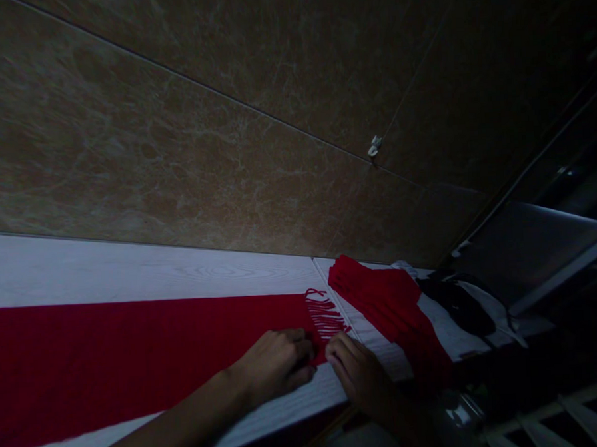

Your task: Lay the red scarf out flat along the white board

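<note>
A long red scarf (150, 351) lies flat along a pale wood-grain surface, its fringe (326, 315) spread at the right end. At the near corner of that end my left hand (280, 361) rests with its fingers curled down onto the cloth. My right hand (359, 370) is just to the right, its fingers closed at the fringe by the same corner. The fingertips of both hands are partly hidden, and the picture is dark.
Right of the fringe lies a bunched red cloth (382, 299), with a black item (457, 305) beyond it. A brown marbled tile wall (199, 155) rises behind the pale surface (105, 263). A small white clip-like piece (374, 146) is on the wall.
</note>
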A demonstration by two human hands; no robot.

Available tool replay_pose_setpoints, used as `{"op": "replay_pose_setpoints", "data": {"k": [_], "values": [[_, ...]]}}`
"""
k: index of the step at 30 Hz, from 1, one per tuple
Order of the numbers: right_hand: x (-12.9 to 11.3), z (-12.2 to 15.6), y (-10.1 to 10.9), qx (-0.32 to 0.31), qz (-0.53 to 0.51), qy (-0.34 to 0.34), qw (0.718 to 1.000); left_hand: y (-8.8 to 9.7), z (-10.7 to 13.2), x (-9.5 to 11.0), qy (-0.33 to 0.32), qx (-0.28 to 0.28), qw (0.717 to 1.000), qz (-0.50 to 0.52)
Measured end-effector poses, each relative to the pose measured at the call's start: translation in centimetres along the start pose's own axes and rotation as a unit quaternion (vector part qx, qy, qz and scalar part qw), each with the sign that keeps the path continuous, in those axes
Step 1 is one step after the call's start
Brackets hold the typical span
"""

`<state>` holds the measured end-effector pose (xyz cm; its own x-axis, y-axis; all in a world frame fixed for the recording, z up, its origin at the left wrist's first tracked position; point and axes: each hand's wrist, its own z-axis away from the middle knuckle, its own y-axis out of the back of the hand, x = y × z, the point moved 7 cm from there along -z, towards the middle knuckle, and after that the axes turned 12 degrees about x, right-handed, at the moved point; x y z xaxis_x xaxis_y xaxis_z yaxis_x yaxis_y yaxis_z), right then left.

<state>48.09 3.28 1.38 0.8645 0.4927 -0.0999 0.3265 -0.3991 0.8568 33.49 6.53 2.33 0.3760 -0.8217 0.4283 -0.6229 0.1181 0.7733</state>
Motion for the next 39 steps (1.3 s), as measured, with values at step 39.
{"op": "replay_pose_setpoints", "data": {"k": [39], "values": [[-1.3,-0.6,0.9,0.067,-0.062,0.096,0.991,-0.2,0.1,-0.5,0.013,-0.003,1.0,0.027]]}}
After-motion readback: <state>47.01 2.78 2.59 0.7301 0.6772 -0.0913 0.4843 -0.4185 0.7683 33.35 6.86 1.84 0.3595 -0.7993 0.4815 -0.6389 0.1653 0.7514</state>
